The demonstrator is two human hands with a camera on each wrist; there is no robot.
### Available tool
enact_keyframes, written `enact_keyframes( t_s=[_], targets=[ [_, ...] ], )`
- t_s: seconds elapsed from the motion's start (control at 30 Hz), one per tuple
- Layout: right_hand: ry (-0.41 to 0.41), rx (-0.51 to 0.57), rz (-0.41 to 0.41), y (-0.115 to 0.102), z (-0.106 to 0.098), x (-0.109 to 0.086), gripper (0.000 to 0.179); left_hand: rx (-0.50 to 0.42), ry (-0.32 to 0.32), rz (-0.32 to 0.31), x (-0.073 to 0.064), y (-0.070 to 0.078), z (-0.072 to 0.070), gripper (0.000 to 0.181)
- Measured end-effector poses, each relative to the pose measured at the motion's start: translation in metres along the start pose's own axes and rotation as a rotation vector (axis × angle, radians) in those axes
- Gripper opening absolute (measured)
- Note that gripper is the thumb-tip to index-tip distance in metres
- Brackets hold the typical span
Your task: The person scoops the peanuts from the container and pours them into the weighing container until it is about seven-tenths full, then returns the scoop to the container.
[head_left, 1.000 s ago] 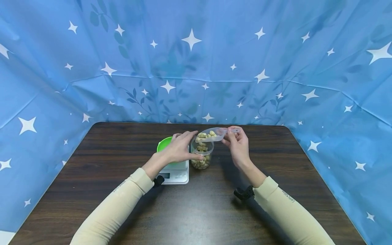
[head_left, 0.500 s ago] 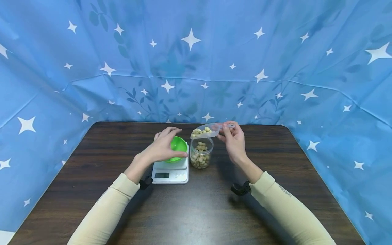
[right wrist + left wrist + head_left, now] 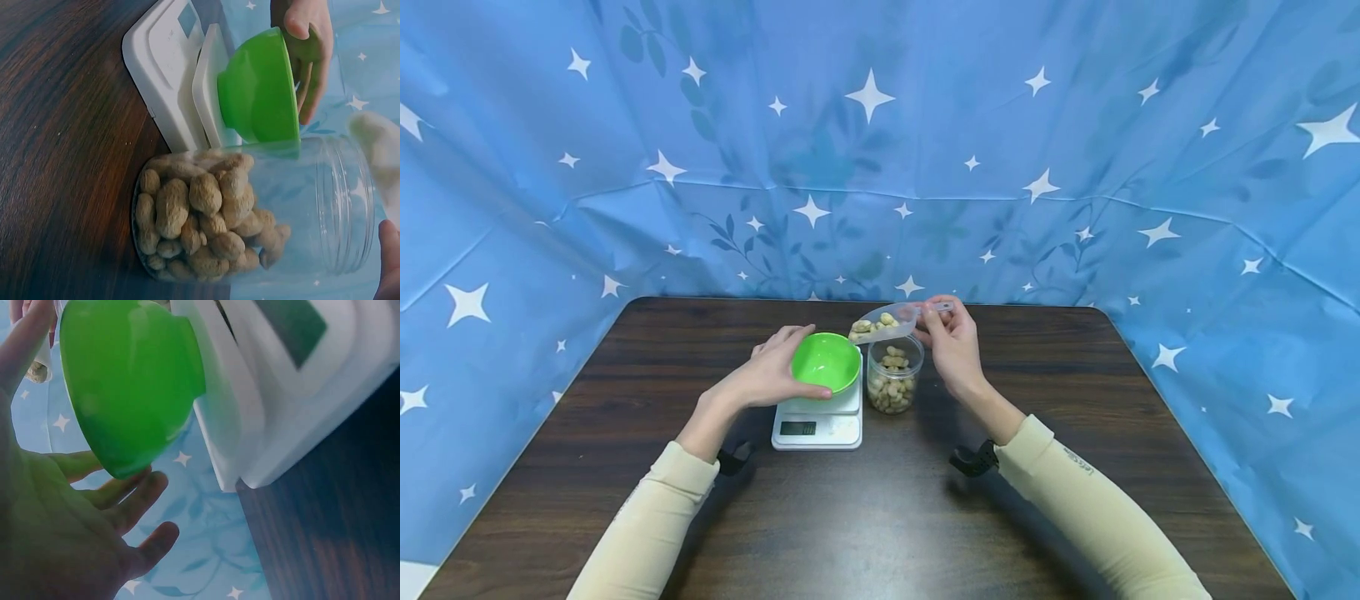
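Note:
A green bowl (image 3: 826, 362) sits on the white kitchen scale (image 3: 831, 433). My left hand (image 3: 767, 373) is spread around the bowl's left side, thumb at the near side and fingers behind; in the left wrist view the fingers (image 3: 140, 500) lie loosely about the bowl. My right hand (image 3: 957, 346) pinches the handle of a clear plastic scoop (image 3: 904, 321) loaded with peanuts. The scoop is held above the jar (image 3: 893, 390), its tip near the bowl's right rim. Unshelled peanuts (image 3: 206, 219) fill the lower part of the clear jar, which stands lidless.
Jar and scale stand side by side on a dark wooden table (image 3: 880, 517). The scale's display (image 3: 797, 428) faces me, too small to read. A blue star-patterned curtain (image 3: 880, 150) hangs behind the table.
My left hand has moved left from the jar to the far side of the bowl. The scoop of peanuts has shifted left over the jar toward the bowl.

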State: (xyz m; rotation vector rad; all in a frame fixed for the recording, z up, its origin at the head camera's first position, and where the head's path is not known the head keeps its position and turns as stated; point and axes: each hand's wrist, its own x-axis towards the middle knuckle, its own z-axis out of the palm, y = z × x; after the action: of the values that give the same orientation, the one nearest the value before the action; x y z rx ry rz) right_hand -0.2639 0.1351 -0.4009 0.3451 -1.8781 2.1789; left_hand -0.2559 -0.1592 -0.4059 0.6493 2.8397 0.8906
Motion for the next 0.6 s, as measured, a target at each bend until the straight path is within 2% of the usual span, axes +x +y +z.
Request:
enact_keyframes(
  t_s=[0.13, 0.23, 0.43, 0.6],
  targets=[
    [-0.016, -0.035, 0.005, 0.000, 0.006, 0.001, 0.020, 0.000, -0.027, -0.013, -0.001, -0.003, 0.000, 0.117],
    [-0.059, -0.032, -0.009, 0.001, 0.010, 0.002, 0.022, -0.008, -0.044, -0.021, -0.002, -0.004, 0.000, 0.116],
    [-0.175, -0.102, -0.069, 0.002, 0.017, 0.003, 0.023, -0.022, -0.050, -0.034, -0.003, -0.006, 0.001, 0.116],
    [-0.275, -0.150, -0.120, -0.006, 0.020, 0.001, 0.023, -0.036, -0.053, -0.023, -0.002, -0.004, 0.000, 0.117]
  ],
)
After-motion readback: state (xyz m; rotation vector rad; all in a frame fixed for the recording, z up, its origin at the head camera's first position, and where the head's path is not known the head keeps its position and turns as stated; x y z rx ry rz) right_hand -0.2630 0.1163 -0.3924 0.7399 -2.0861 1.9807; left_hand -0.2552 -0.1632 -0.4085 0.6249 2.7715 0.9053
